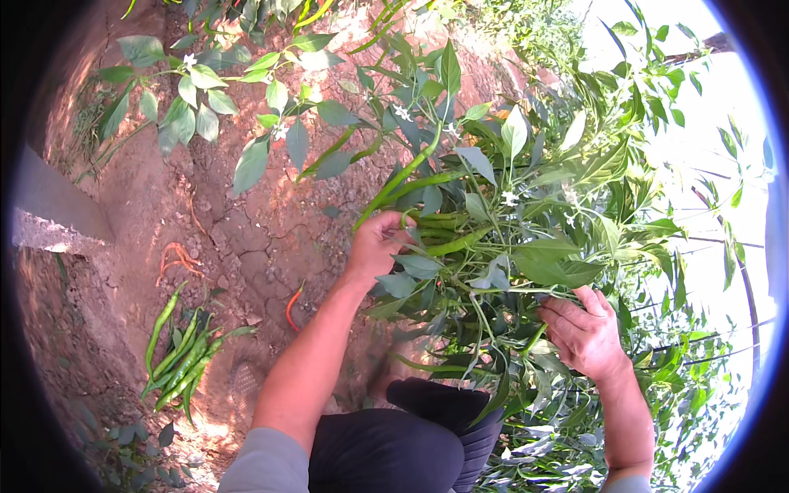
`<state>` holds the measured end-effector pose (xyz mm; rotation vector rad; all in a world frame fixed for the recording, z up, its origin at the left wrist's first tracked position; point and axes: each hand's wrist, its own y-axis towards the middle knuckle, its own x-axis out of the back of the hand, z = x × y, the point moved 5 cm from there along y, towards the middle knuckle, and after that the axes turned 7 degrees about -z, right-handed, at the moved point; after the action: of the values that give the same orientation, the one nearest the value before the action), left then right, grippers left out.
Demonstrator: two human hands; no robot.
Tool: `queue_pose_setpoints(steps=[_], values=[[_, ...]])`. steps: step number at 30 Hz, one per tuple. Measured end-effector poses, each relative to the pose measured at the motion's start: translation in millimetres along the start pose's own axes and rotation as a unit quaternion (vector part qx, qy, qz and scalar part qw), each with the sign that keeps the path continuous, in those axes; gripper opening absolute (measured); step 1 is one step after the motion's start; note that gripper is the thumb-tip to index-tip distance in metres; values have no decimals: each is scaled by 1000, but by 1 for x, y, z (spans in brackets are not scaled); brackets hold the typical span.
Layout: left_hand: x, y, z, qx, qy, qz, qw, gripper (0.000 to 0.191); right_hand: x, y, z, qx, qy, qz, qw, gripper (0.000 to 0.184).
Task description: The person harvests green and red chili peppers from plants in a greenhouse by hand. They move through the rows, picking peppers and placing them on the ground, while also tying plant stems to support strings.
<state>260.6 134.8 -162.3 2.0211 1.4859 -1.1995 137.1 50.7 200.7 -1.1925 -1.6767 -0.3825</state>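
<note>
My left hand point(377, 245) is closed around the ends of several long green chili peppers point(457, 243) at the left side of a chili pepper plant point(493, 271). Leaves partly cover its fingertips, and I cannot tell whether each of these peppers is still attached. On the plant's right side, my right hand point(582, 333) has its fingers curled on a leafy stem point(524, 289). Its fingertips are partly hidden by foliage. Just left of that hand, a green chili pepper point(535, 338) hangs among the leaves. Small white flowers point(510, 198) dot the upper branches.
A pile of green chili peppers point(185, 363) lies on the cracked soil point(246, 246) at left. Near it are a red chili pepper point(294, 307) and shrivelled orange-red peppers point(179, 260). A leafy branch point(197, 92) reaches across above. My dark-trousered knee point(388, 450) is below the plant.
</note>
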Motion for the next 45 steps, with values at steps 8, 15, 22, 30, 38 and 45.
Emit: queue_pose_setpoints(steps=[8, 15, 22, 30, 38, 45], values=[[10, 0, -28, -53, 57, -123, 989, 19, 0, 5, 0, -3, 14, -17, 1000, 31], [10, -4, -29, 62, 54, -57, 995, 31, -2, 0, -1, -15, 22, -9, 1000, 33], [3, -28, -69, -222, 342, -237, 882, 31, 0, 0, 2, -6, 1, -9, 1000, 33], [-57, -94, -91, -307, 333, -93, 887, 13, 5, 11, 11, 4, 9, -22, 1000, 31], [-57, -85, -82, -253, 326, 25, 910, 29, 31, 31, 25, -24, 49, -10, 998, 30], [-74, -60, -78, -159, 304, 25, 939, 34, 72, 29, 94, 8, 137, -191, 972, 24]])
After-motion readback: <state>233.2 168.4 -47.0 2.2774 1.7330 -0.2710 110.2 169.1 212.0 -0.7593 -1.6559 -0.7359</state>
